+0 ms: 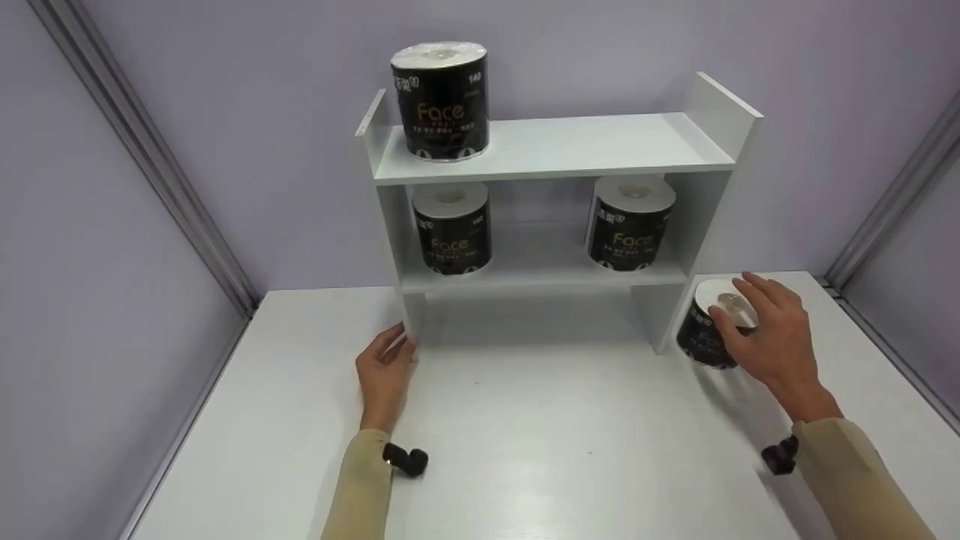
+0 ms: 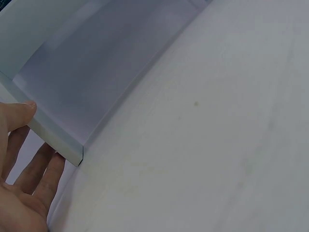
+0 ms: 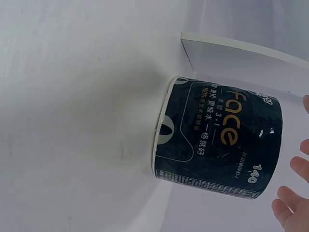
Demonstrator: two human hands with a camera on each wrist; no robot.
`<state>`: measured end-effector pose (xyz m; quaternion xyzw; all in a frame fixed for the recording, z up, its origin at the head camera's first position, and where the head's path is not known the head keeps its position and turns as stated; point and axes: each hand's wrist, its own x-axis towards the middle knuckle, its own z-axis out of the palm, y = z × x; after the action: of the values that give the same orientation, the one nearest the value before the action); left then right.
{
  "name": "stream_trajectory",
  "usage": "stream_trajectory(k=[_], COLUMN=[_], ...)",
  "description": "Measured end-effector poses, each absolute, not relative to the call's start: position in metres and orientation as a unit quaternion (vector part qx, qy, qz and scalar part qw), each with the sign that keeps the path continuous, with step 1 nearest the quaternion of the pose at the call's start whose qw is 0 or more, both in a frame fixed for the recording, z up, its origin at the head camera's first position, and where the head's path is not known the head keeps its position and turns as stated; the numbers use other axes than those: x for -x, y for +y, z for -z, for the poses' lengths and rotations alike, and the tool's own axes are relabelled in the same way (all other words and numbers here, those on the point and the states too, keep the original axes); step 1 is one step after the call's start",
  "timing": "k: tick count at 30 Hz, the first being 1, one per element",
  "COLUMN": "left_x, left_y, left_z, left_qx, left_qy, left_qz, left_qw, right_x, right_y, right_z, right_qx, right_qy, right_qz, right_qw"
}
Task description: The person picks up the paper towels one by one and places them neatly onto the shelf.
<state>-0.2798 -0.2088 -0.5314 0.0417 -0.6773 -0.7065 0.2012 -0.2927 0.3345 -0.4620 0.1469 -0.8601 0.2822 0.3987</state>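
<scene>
A white two-tier shelf point(image 1: 555, 279) stands on the table. At the foot of its left side panel point(image 2: 53, 137), my left hand point(image 1: 386, 373) pinches the front edge, thumb on the inner face and fingers on the outer side. Just right of the shelf is a toilet roll point(image 3: 222, 137) in a black "Face" wrapper with a white top. My right hand point(image 1: 776, 341) hovers at the top of this roll, thumb and fingers spread. In the right wrist view its fingertips point(image 3: 289, 198) show beside the roll's top end, and no firm grip is visible.
One similar roll point(image 1: 442, 109) stands on the top board at the left. Two more, a left roll point(image 1: 452, 236) and a right roll point(image 1: 631, 229), stand on the middle board. Pale walls with metal corner rails point(image 1: 150, 161) enclose the white table point(image 1: 510, 442).
</scene>
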Motion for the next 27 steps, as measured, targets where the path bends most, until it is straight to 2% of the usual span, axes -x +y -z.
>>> stream_trajectory(k=[7, 22, 27], left_x=[0.28, 0.279, 0.278], left_y=[-0.209, -0.208, -0.208], left_z=[0.532, 0.53, 0.531], left_qx=[-0.045, -0.033, -0.043], left_qy=[-0.675, -0.666, -0.669], left_qz=[0.708, 0.719, 0.716], left_qw=[0.2, 0.196, 0.194], right_x=[0.294, 0.286, 0.284], right_y=[0.335, 0.338, 0.338], right_z=[0.47, 0.478, 0.484], right_qx=[-0.136, -0.088, -0.113], right_qy=[-0.874, -0.917, -0.91], right_qz=[-0.276, -0.274, -0.28], right_qw=[0.376, 0.277, 0.283])
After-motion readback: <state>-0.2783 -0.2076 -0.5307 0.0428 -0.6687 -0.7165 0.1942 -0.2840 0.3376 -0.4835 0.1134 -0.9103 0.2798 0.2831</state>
